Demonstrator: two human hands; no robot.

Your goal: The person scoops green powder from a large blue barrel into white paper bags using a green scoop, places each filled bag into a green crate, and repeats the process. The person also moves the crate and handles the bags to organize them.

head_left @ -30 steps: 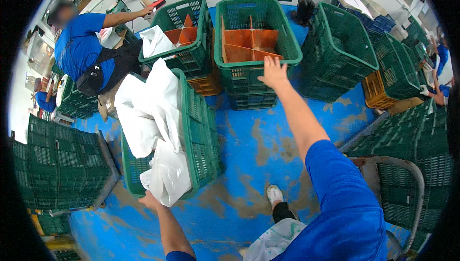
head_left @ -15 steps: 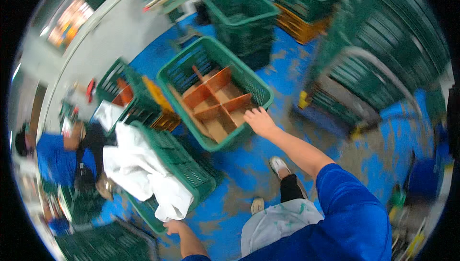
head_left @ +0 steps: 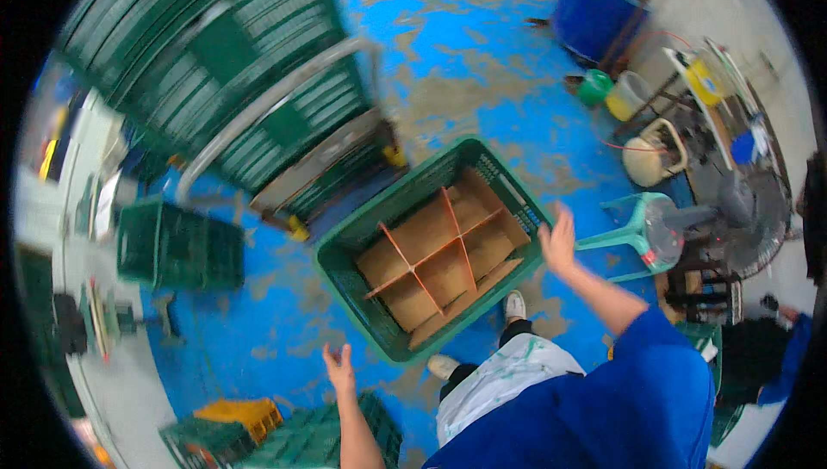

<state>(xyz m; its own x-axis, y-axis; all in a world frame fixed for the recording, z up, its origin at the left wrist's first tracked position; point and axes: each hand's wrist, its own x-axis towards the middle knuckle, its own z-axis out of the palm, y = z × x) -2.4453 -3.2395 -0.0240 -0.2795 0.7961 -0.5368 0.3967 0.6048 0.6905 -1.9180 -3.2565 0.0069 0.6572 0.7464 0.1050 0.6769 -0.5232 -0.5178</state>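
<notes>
R hand (head_left: pixel 560 241) w/ fingers spread touches rim of green crate (head_left: pixel 366 292); L hand (head_left: pixel 338 369) open, empty, fingers spread.

Worn blue floor (head_left: pixel 482 47), patchy. Stacked green crates (head_left: pixel 215 47), blue barrel (head_left: pixel 594 12), green stool (head_left: pixel 633 228), fan (head_left: pixel 732 211).

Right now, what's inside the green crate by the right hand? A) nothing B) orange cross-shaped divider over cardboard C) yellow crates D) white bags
B: the green crate holds an orange divider splitting a brown cardboard lining into compartments; the right hand is at its rim.
</notes>
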